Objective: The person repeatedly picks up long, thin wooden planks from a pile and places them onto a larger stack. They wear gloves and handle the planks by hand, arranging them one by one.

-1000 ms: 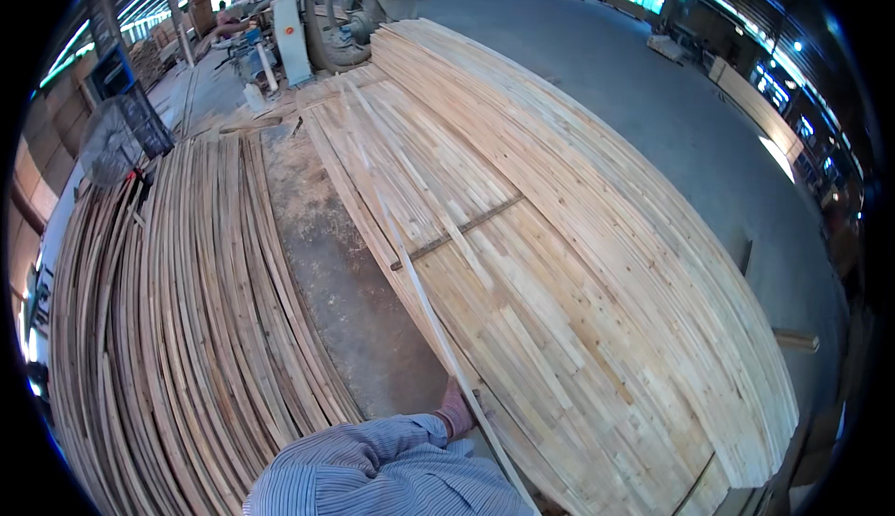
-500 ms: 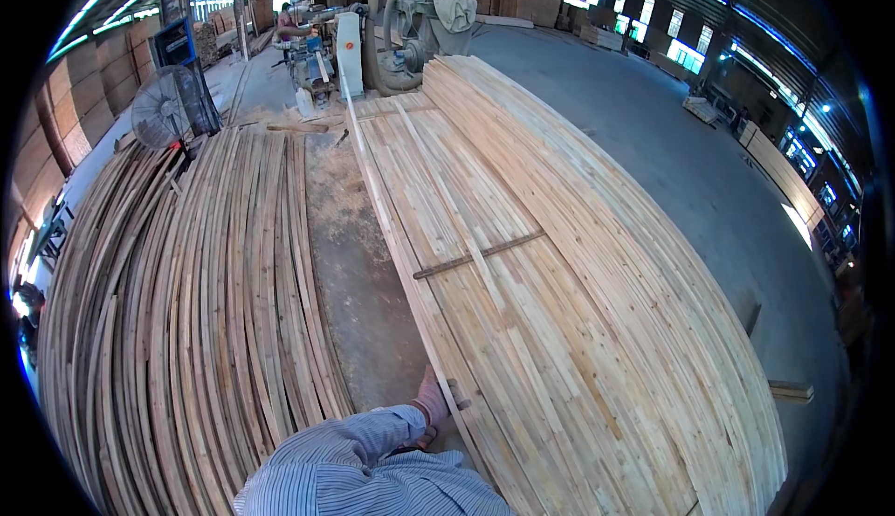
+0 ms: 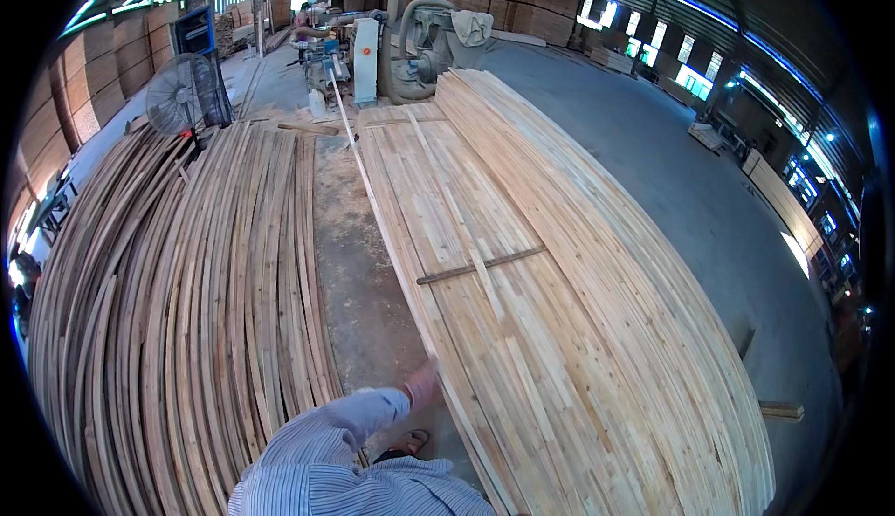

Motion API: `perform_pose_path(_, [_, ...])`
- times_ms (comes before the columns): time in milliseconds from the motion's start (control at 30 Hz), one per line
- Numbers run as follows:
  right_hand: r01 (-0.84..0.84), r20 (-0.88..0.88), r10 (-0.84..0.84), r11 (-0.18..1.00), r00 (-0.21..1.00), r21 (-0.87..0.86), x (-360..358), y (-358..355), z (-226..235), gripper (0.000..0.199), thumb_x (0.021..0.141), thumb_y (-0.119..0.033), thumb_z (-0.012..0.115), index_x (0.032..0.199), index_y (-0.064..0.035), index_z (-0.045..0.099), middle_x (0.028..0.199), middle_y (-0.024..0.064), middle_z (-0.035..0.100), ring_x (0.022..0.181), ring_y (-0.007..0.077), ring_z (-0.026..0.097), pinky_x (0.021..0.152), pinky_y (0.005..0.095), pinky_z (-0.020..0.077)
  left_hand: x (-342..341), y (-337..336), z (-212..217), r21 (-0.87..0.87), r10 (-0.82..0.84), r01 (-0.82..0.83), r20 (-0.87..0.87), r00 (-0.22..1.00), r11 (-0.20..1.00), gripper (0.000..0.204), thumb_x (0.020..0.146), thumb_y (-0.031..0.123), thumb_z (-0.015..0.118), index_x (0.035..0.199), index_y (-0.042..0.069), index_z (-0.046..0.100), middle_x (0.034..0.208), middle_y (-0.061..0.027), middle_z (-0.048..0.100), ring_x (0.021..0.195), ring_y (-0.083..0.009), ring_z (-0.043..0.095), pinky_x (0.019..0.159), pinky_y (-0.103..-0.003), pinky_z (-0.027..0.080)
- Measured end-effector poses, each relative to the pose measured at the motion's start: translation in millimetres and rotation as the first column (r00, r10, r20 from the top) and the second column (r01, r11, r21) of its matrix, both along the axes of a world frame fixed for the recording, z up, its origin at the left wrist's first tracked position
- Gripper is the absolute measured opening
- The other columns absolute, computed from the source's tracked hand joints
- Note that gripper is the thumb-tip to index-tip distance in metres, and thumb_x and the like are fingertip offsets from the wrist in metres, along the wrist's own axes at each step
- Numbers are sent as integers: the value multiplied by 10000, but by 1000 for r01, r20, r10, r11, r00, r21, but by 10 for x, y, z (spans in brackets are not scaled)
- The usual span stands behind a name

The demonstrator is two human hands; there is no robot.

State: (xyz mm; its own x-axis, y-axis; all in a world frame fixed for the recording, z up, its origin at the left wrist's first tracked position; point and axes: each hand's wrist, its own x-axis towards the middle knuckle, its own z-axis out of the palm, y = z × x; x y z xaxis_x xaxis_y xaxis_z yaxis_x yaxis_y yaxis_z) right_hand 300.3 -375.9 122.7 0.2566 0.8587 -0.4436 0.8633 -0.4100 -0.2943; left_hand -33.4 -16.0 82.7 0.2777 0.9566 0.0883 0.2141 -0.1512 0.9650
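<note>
Where the left hand (image 3: 422, 386) meets the pale strip (image 3: 385, 233): lower centre of the frame, fingers blurred — I cannot tell whether they grip or lie wide.
Strip: from upper centre to the bottom edge, along the stacked boards (image 3: 597, 269).
Handling: likely light, whippy, splintery — best held near mid-length.
Right hand: not visible.

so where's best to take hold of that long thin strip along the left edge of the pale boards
Probably the near stretch of the long thin strip, coming from its left. It is slender and runs far ahead, and its left side faces the floor gap, which leaves room, whereas the pale boards crowd its right.
</note>
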Motion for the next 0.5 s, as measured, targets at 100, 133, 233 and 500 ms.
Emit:
perform_pose_path(100, [29,-30,-29,1000,999,-12,-466,706,446,473,892,-446,506,1088,-50,674,1065,272,655,1006,441,632,834,509,514,304,-538,214,-107,-164,194,240,957,975,390,1007,341,400,1301,125,539,1337,-109,557,1212,-243,525,1159,-455,261])
perform_pose_path(133, [30,-118,-16,992,993,120,-616,841,670,473,909,-438,501,1098,-35,661,1060,291,647,1000,451,628,836,505,514,379,-705,335,-290,-122,248,390,913,925,396,1004,342,409,1302,115,537,1333,-102,565,1230,-241,514,1164,-456,255])
perform_pose_path(233, [14,-230,17,991,973,131,-928,1261,1181,508,929,-447,510,1159,-10,626,1093,303,637,1026,448,620,867,500,503,568,-1094,620,-653,181,515,699,692,555,416,994,345,437,1306,86,531,1318,-81,588,1282,-235,480,1178,-458,239])
perform_pose_path(500, [161,-213,-128,977,969,143,-1,218,783,524,929,-412,566,1190,39,619,1117,233,668,1021,341,645,896,406,501,52,-262,-212,-826,438,164,442,783,540,358,925,350,580,1163,85,620,1058,-85,700,947,-277,689,833,-479,563])
